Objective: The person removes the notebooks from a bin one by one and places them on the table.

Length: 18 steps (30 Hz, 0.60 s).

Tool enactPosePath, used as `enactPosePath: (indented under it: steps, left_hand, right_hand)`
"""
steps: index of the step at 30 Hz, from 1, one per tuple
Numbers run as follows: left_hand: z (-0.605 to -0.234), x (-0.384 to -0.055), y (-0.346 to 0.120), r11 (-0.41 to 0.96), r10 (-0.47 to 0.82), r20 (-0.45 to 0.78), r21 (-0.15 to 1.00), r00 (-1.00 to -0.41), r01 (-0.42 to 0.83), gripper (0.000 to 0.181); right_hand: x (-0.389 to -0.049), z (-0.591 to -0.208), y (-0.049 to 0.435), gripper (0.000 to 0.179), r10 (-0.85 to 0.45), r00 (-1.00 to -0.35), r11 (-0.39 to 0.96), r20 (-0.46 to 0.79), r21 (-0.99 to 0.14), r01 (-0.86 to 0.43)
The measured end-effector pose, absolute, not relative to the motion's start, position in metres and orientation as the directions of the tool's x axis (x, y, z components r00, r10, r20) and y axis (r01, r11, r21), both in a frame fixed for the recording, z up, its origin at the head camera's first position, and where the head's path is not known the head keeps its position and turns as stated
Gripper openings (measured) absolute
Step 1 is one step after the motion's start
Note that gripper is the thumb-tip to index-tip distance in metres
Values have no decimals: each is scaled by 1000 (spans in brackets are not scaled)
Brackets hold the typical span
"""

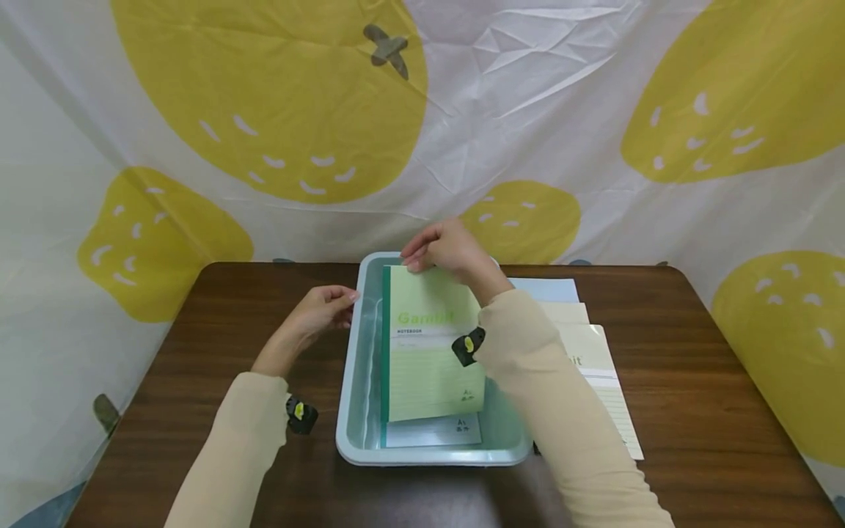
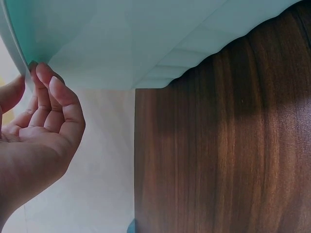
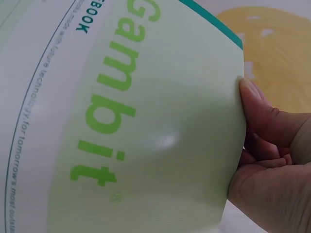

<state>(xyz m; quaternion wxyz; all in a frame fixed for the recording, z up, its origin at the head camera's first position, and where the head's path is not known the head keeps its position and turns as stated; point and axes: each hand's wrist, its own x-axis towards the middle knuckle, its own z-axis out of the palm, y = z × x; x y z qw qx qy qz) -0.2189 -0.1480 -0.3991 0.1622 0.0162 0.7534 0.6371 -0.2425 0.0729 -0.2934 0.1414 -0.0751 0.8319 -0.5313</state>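
A green notebook [image 1: 432, 374] marked "Gambit" hangs in the light blue plastic tub [image 1: 350, 433], its dark green spine to the left. My right hand [image 1: 445, 253] pinches its top edge; the right wrist view shows the thumb on the cover [image 3: 165, 111] and the other fingers behind. Beneath it in the tub lies a bluish notebook [image 1: 432, 431], mostly hidden. My left hand [image 1: 323, 312] holds the tub's left rim, with thumb and fingertips on either side of the lip in the left wrist view [image 2: 48, 111].
Right of the tub, several notebooks lie overlapped on the brown wooden table [image 1: 686, 396]: a cream one [image 1: 617, 403] in front, a bluish one [image 1: 551, 288] at the back. My right forearm covers part of them. A fruit-patterned cloth [image 1: 528, 88] hangs behind the table.
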Motion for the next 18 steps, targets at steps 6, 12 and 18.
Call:
enactPosePath:
  steps: [6,12,18]
  left_hand:
    - [-400,-219,-147,193,221,-231,963,-948,-190,28]
    - [-401,-220,-146,205,220,-233,960,-947,-189,28]
    - [-400,-220,-145,187,234,-234,963,-944,-192,28]
  right_hand:
    - [-244,-268,76,17,-272,-954,398,-123,-917,5]
    - [-244,-240,81,18,-252,-965,403,-69,-915,-40]
    - [-245,-212,89,18,-226,-973,386,-55,-922,-37]
